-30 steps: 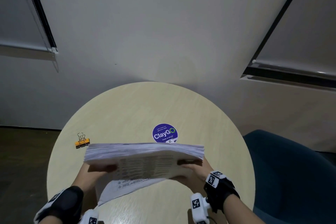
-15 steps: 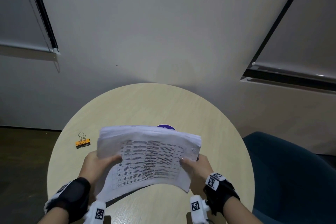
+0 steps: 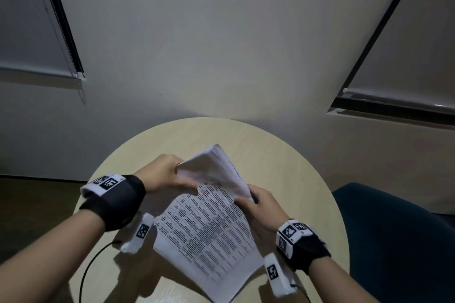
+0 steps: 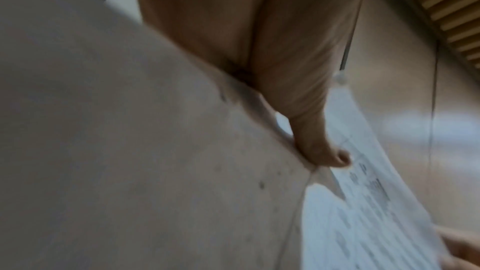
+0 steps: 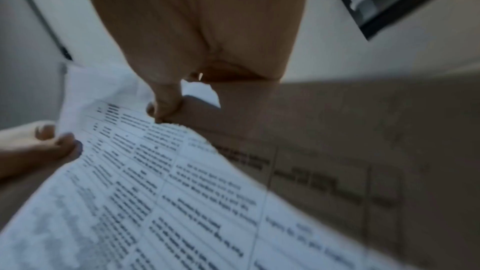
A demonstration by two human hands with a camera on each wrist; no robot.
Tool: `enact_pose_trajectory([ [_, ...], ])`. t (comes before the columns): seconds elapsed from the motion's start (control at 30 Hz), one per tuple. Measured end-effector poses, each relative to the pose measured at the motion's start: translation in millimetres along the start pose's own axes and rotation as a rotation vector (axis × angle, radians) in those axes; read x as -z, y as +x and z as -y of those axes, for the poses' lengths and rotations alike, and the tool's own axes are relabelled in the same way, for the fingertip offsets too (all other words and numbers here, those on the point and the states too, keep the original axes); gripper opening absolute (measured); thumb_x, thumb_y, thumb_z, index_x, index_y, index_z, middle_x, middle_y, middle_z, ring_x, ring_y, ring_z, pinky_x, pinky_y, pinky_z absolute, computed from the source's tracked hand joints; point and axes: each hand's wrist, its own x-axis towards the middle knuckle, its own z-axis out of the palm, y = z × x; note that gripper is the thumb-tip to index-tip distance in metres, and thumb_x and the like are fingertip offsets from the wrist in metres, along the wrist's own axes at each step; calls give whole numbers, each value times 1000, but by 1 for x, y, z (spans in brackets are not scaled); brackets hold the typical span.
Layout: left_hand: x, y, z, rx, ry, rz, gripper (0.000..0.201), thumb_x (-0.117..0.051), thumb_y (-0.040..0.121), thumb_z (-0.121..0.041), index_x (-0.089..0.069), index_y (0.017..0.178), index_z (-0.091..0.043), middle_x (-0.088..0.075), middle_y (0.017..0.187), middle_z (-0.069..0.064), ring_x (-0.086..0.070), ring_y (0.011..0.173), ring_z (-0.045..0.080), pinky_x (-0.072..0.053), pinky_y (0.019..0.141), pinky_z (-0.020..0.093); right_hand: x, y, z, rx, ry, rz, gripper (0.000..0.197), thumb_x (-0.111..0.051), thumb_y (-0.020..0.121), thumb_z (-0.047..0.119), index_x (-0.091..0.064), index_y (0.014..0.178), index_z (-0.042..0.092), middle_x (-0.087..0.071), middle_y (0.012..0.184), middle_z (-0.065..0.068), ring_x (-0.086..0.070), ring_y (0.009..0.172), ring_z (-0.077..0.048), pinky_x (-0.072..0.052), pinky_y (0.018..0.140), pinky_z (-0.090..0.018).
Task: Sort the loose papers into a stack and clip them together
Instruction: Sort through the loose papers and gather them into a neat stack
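Printed table on papers [image 3: 209, 231], illegible

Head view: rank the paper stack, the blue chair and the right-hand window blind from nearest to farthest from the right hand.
1. Paper stack: held in the right hand, at its left.
2. Blue chair: lower right, beside the table.
3. Right-hand window blind: upper right, on the far wall.

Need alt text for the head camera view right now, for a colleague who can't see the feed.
Both hands hold a paper stack turned on a diagonal above a round table: left hand grips its far corner, right hand its right edge. The top sheet shows a printed table.
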Motion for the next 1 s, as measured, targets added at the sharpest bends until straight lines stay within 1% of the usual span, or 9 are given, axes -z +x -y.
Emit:
enact_pose_trajectory([
  [0.1, 1, 1, 27, 128, 50, -237, 29, -82, 67, -41, -66, 77, -19, -64, 65, -4, -55, 62, 9, -37, 56, 21, -18, -14, -8, -107, 346, -75, 11, -56, 92, 15, -66, 95, 11, -64, 83, -2, -53, 78, -12, -42, 76, -33],
  [0.17, -5, -10, 55, 270, -114, -392, 41, -77, 73, -45, -64, 106, -25, -69, 88, -6, -64, 88, 14, -47, 74, 25, -24, -22, -17, -150, 406, -134, 16, -54, 93, 16, -67, 101, 15, -71, 97, -6, -61, 91, -16, -46, 89, -38],
  [0.23, -18, -25, 76, 448, -328, -364, 83, -73, 71, -56, -39, 140, -23, -59, 120, -2, -57, 113, 20, -44, 92, 34, -25, -26, -24, -191, 486, -185, 20, -53, 95, 17, -68, 107, 22, -72, 107, -3, -64, 105, -17, -46, 98, -41],
  [0.33, -48, -41, 73, 473, -646, -149, 122, -78, 53, -66, -18, 149, -23, -53, 134, 3, -56, 115, 18, -44, 93, 31, -23, -26, -18, -200, 589, -211, 21, -51, 97, 21, -68, 107, 26, -72, 109, 0, -65, 108, -18, -49, 94, -38],
  [0.57, -67, -16, 26, 217, -870, -520, 34, -69, 83, -7, -59, 116, -8, -70, 106, 1, -66, 101, 16, -52, 87, 31, -16, -8, -1, -117, 645, -231, 17, -58, 93, 9, -60, 110, 7, -69, 95, 1, -67, 85, -1, -50, 70, -9],
  [0.7, -85, -20, 30, 168, -780, -472, 31, -68, 84, -8, -59, 107, -26, -71, 102, -9, -65, 96, 4, -51, 80, 25, -35, -5, -18, -248, 621, -247, 40, -66, 88, 6, -57, 118, 30, -70, 107, 5, -66, 105, -12, -57, 80, -24],
  [0.8, -95, -21, 37, 147, -714, -464, 33, -68, 85, -14, -56, 113, -28, -69, 110, -12, -62, 102, -3, -49, 86, 23, -42, -4, -22, -258, 591, -281, 49, -69, 87, 12, -51, 126, 35, -65, 115, 13, -61, 106, -6, -53, 73, -14],
  [0.93, -96, -12, 39, 164, -781, -465, 52, -68, 84, -18, -46, 130, -27, -62, 118, -14, -58, 109, -1, -47, 91, 27, -41, 5, -22, -346, 598, -260, 41, -65, 91, 23, -49, 109, 56, -67, 101, 20, -62, 98, -10, -51, 88, -37],
  [1.0, -97, -8, 40, 210, -780, -453, 50, -66, 86, -20, -45, 132, -24, -61, 118, -13, -57, 111, 4, -45, 95, 33, -39, 9, -24, -377, 432, -262, 26, -59, 94, 28, -46, 108, 45, -61, 97, 22, -59, 100, -16, -45, 89, -32],
])
